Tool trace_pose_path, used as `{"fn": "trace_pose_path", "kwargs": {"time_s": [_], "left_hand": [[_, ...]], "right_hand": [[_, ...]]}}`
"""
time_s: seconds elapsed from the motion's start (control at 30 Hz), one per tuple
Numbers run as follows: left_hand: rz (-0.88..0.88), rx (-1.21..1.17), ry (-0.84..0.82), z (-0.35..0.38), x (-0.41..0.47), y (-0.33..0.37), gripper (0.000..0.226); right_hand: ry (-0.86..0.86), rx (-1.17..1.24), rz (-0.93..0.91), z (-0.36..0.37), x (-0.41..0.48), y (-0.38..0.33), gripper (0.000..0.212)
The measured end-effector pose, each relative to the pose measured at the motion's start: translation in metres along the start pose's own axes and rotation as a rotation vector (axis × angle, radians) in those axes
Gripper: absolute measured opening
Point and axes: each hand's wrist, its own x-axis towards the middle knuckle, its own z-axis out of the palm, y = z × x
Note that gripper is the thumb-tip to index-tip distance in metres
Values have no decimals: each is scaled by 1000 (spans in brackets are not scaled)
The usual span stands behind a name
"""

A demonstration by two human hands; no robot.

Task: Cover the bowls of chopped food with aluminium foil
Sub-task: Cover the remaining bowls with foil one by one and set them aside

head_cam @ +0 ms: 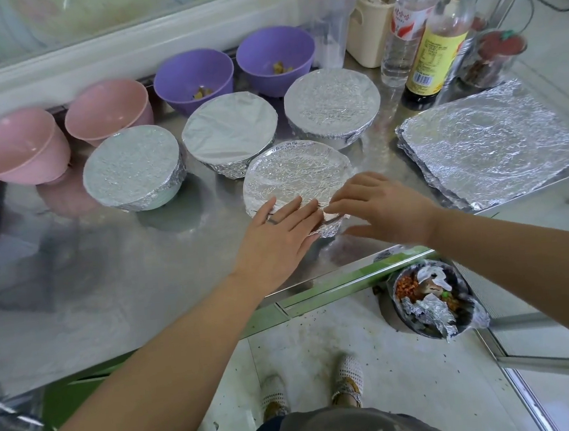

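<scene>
A foil-covered bowl (293,176) stands nearest me on the steel counter. My left hand (277,231) lies flat with straight fingers on its near rim. My right hand (384,206) reaches in from the right, fingertips touching the foil at the same rim. Three more foil-covered bowls stand behind: one at left (132,166), one in the middle (229,129), one at right (331,99). Two purple bowls (193,75) (276,56) hold a few chopped pieces and are uncovered. Two pink bowls (17,146) (108,105) sit at far left, uncovered.
A stack of foil sheets (486,144) lies on the counter at right. Bottles (433,47) (404,26), a beige holder (368,25) and a jar (494,56) crowd the back right. On the floor a bin (431,302) holds foil scraps and food waste. My feet (312,388) stand below the counter edge (317,291).
</scene>
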Motion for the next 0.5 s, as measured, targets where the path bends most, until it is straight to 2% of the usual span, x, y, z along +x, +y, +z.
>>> {"fn": "trace_pose_path", "kwargs": {"time_s": [0.07, 0.2, 0.37, 0.4, 0.5], "left_hand": [[6, -27, -11, -2, 0, 0, 40], [3, -33, -39, -4, 0, -1, 41], [-1, -33, -63, -5, -1, 1, 41], [-6, -32, -66, -6, -1, 2, 41], [-46, -100, -68, -9, 1, 8, 42]], "right_hand": [[-25, -58, -3, 3, -2, 7, 51], [57, -107, -32, 13, 10, 3, 28], [92, -151, 12, 20, 15, -3, 28], [79, -155, 29, 20, 15, -3, 33], [-29, -112, 83, 14, 11, -5, 67]]}}
